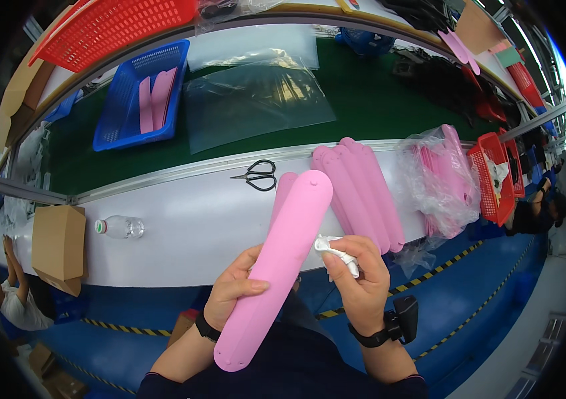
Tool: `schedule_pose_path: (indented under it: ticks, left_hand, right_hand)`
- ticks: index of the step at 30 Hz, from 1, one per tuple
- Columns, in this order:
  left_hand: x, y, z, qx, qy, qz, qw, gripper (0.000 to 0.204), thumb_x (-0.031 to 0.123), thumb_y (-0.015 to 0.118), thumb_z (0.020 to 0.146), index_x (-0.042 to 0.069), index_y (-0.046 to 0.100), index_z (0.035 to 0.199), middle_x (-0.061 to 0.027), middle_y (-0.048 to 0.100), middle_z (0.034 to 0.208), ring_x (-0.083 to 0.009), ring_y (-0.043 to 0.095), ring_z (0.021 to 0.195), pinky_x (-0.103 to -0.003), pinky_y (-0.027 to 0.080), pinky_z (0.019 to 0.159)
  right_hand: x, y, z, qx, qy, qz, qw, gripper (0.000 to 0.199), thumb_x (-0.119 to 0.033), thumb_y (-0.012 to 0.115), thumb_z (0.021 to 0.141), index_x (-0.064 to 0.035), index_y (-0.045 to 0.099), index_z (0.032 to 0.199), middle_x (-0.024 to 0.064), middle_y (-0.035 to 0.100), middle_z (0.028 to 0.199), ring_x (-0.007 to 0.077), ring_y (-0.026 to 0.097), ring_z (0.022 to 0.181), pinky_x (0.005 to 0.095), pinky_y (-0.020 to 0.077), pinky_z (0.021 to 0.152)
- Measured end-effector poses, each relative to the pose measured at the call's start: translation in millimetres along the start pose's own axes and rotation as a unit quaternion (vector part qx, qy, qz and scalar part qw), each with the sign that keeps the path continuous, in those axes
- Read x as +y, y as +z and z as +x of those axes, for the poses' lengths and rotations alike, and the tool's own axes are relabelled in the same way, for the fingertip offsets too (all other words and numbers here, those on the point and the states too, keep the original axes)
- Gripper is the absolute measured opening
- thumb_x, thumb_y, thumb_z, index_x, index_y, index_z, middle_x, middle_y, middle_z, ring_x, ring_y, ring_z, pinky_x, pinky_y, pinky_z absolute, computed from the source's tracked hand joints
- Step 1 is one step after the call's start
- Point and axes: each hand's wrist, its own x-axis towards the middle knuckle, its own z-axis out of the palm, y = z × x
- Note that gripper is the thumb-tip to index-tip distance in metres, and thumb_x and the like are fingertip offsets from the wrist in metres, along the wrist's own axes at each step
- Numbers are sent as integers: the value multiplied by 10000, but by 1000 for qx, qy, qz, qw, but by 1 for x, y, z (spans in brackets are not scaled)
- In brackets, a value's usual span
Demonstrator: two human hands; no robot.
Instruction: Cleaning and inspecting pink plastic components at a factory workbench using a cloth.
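Note:
A long pink strip-shaped part (281,266) with rounded ends and small studs tilts up in front of me. My left hand (235,286) grips its lower half, thumb across the face. Just off its right edge, my right hand (361,279) pinches a crumpled white cloth or tissue (337,255); whether it touches the part I cannot tell. Behind the held piece lies another pink strip (281,194), mostly hidden. Several similar strips (361,193) lie side by side on the white table (163,239) to the right.
Black-handled scissors (260,175) and a clear bottle (120,227) lie on the table. A cardboard box (59,243) stands at left. Bagged pink parts (444,179) and a red basket (494,176) are at right. On the green belt sit a blue basket (106,123) and plastic sheets (256,103). Two people are nearby.

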Motion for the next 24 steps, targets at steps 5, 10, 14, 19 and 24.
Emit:
schedule_pose_path:
  ticks: [5, 10, 14, 19, 24]
  left_hand:
    - [-2, 5, -2, -1, -4, 20, 1000, 613, 50, 578, 740, -32, 390, 1318, -193, 530, 1201, -233, 573, 1057, -342, 469, 922]
    - [-6, 3, -4, -1, -2, 6, 1000, 599, 7, 570, 779, -24, 361, 1339, -179, 561, 1145, -241, 600, 996, -325, 477, 891]
    - [-9, 3, -6, 2, -11, 8, 1000, 594, -5, 567, 782, -22, 365, 1340, -150, 554, 1173, -199, 579, 1035, -302, 463, 907]
    - [-11, -1, -9, 16, -14, 15, 1000, 585, -12, 561, 785, -23, 372, 1339, -130, 540, 1203, -170, 548, 1086, -292, 440, 936]
    - [-13, 0, -7, 12, -22, -1, 1000, 599, 7, 574, 779, -27, 367, 1339, -148, 538, 1197, -192, 557, 1077, -307, 443, 933]
  right_hand:
    - [-3, 3, 10, 4, -157, -144, 977, 195, -5, 685, 778, -2, 643, 968, 106, 579, 902, 182, 588, 726, 273, 473, 606]
    - [-5, 10, -7, -42, -213, -210, 953, 208, 18, 681, 747, 10, 628, 949, 132, 569, 898, 250, 591, 722, 310, 488, 616]
    - [-6, 8, 0, -45, -241, -238, 940, 222, 28, 681, 729, 16, 618, 942, 141, 568, 900, 284, 591, 733, 337, 493, 624]
    - [-7, 6, -1, -74, -226, -232, 943, 201, 38, 659, 743, 18, 615, 938, 152, 566, 897, 291, 591, 736, 342, 500, 634]
    - [-16, 4, -22, -171, -204, -215, 940, 171, 6, 653, 766, 2, 623, 934, 139, 581, 893, 283, 599, 741, 324, 498, 659]
